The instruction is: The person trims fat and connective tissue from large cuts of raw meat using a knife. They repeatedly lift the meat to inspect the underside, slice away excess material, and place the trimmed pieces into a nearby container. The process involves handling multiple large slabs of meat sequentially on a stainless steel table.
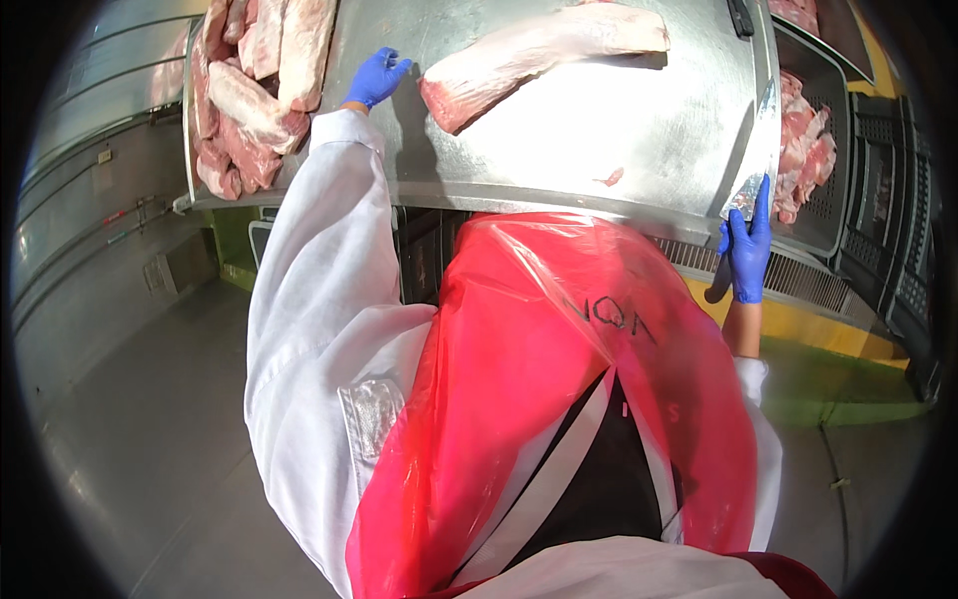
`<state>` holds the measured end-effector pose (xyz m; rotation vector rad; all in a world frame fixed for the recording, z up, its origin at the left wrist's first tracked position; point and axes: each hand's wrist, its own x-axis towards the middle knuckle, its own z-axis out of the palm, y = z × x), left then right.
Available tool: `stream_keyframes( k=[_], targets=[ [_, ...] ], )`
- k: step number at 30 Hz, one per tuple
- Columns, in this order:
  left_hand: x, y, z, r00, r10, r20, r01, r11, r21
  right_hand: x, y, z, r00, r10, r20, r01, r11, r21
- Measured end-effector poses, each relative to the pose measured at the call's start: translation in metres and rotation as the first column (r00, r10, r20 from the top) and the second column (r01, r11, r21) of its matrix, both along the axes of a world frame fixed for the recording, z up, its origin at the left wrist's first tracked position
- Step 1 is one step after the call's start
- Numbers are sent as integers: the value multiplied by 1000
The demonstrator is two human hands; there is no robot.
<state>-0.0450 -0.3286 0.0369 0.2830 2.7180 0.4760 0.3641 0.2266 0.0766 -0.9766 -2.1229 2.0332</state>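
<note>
My right hand (pixel 746 248), in a blue glove, grips a knife by its dark handle at the table's right front corner. The knife's broad, shiny blade (pixel 755 160) points away from me along the right edge, my index finger stretched along its base. My left hand (pixel 377 78), gloved in blue too, hovers over the left part of the metal table (pixel 609 140) with loosely bent fingers and nothing in them. To its right lies a long piece of pork loin (pixel 544 52), pale and fatty on top, red at the near end.
Several long cuts of meat (pixel 257 110) are piled at the table's left. A dark crate (pixel 826 240) beyond the right edge holds meat pieces (pixel 801 150). A small meat scrap (pixel 611 178) lies near the front edge, and a black-handled tool (pixel 740 18) at the far right.
</note>
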Motion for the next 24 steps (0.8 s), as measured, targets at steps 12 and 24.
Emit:
stream_keyframes(
  k=[12, 24],
  targets=[
    [189, 114, 19, 915, -402, -13, 400, 905, 147, -329, -94, -55, 897, 260, -358, -305, 950, -73],
    [208, 255, 23, 637, -517, -572, 699, 700, 146, -237, 14, 20, 854, 189, -484, -248, 967, -60]
  ],
)
